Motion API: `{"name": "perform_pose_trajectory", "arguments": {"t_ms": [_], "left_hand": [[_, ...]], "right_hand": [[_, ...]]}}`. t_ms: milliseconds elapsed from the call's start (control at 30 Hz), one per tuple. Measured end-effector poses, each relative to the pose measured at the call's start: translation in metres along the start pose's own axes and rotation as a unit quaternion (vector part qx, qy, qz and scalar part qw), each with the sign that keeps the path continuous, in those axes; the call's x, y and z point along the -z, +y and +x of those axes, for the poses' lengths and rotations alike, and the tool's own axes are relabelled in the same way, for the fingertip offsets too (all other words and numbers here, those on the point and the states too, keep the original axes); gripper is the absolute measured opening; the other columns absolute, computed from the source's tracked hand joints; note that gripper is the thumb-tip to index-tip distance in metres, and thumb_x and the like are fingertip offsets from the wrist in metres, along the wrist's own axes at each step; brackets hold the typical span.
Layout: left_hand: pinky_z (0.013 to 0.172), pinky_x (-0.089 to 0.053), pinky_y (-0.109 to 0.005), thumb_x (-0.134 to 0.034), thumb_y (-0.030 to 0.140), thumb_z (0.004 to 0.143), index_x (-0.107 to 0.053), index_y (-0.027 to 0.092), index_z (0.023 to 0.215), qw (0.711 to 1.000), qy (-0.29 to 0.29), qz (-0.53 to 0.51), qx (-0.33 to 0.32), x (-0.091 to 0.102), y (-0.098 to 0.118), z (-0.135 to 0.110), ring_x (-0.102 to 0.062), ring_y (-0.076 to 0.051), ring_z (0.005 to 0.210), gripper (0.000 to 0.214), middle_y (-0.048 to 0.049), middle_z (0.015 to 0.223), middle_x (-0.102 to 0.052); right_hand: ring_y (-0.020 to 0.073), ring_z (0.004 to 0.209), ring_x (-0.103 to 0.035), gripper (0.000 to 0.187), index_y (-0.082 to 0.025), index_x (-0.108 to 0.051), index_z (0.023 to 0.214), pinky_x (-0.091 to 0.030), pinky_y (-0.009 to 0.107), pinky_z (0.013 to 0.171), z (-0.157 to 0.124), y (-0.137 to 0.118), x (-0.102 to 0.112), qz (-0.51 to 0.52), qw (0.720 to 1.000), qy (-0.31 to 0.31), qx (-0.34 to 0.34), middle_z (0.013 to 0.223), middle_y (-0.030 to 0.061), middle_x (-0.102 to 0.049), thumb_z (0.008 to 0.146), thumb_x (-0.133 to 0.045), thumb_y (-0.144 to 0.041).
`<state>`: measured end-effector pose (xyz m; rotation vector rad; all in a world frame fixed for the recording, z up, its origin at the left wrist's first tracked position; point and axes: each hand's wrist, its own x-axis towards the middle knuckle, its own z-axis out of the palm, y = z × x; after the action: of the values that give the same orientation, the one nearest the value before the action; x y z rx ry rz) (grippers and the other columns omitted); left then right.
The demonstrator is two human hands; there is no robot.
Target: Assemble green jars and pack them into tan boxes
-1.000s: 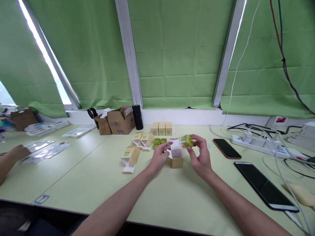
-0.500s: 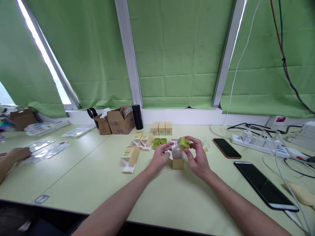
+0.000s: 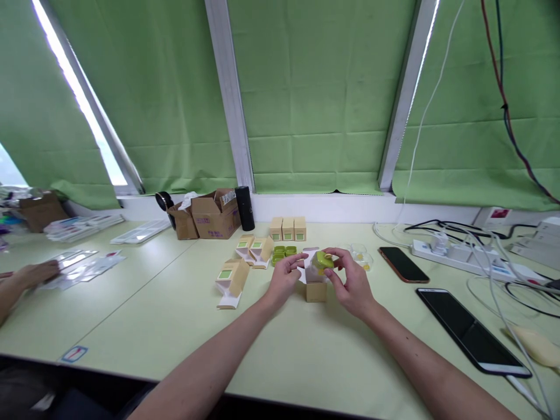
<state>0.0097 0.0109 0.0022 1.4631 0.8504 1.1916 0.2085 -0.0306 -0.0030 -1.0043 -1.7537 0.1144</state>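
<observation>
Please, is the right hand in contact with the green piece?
Touching. The head view shows the right hand with its thumb and fingers closed on the green piece, no gap between them.

1. Green and clear on the held container!
2. The open box shows tan outside, white inside.
3. Tan cartons there, flashing square green labels!
4. Blinds go plain green, the tabletop pale yellow-green.
5. And the brown cardboard box sports purple print!
</observation>
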Motion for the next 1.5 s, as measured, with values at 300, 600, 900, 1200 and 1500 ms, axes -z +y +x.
{"name": "perform_pose_trajectory", "arguments": {"t_ms": [300,600,900,1200,1500], "left_hand": [[0.074,-0.047,-0.027,-0.053,0.012,0.062,-0.070,0.012,0.117,1.000,-0.011,-0.001,-0.002,0.000,-0.003,0.001,-0.067,-0.019,0.084,0.058,-0.0089,0.100,-0.078],[0.073,-0.046,-0.026,-0.053,0.013,0.062,-0.071,0.012,0.118,1.000,0.000,0.021,-0.004,0.000,-0.003,0.000,-0.065,-0.018,0.083,0.058,-0.0074,0.094,-0.075],[0.076,-0.048,-0.027,-0.053,0.013,0.060,-0.072,0.012,0.113,1.000,0.009,0.011,-0.008,-0.002,-0.002,0.000,-0.065,-0.020,0.092,0.056,-0.0089,0.098,-0.074],[0.076,-0.049,-0.028,-0.053,0.012,0.062,-0.070,0.010,0.117,1.000,-0.007,0.008,-0.004,-0.001,-0.002,0.000,-0.067,-0.019,0.084,0.058,-0.0092,0.096,-0.075],[0.074,-0.047,-0.027,-0.054,0.013,0.062,-0.070,0.011,0.116,1.000,-0.007,0.002,0.000,-0.002,0.000,-0.001,-0.066,-0.018,0.082,0.057,-0.0086,0.097,-0.076]], "right_hand": [[0.0227,0.081,-0.066,0.030,-0.026,-0.054,0.121,-0.051,0.039,0.078,-0.001,0.000,0.000,-0.050,0.998,-0.039,0.013,0.104,0.0052,-0.072,0.091,-0.057,-0.022],[0.0206,0.078,-0.061,0.028,-0.025,-0.055,0.112,-0.050,0.037,0.077,-0.003,-0.006,-0.002,-0.034,0.997,-0.065,0.023,0.107,0.0054,-0.070,0.085,-0.060,-0.018],[0.0211,0.079,-0.059,0.007,-0.025,-0.057,0.098,-0.048,0.037,0.074,0.000,-0.007,-0.004,-0.039,0.996,-0.073,0.031,0.101,0.0058,-0.070,0.098,-0.050,-0.023],[0.0184,0.076,-0.062,0.013,-0.025,-0.062,0.097,-0.052,0.035,0.069,-0.001,-0.005,-0.009,-0.004,0.999,-0.048,0.010,0.112,0.0083,-0.065,0.101,-0.049,-0.028],[0.0188,0.076,-0.062,0.014,-0.024,-0.070,0.089,-0.057,0.034,0.063,-0.002,0.000,-0.015,0.059,0.996,-0.041,-0.052,0.103,0.0077,-0.060,0.095,-0.060,-0.032]]}}
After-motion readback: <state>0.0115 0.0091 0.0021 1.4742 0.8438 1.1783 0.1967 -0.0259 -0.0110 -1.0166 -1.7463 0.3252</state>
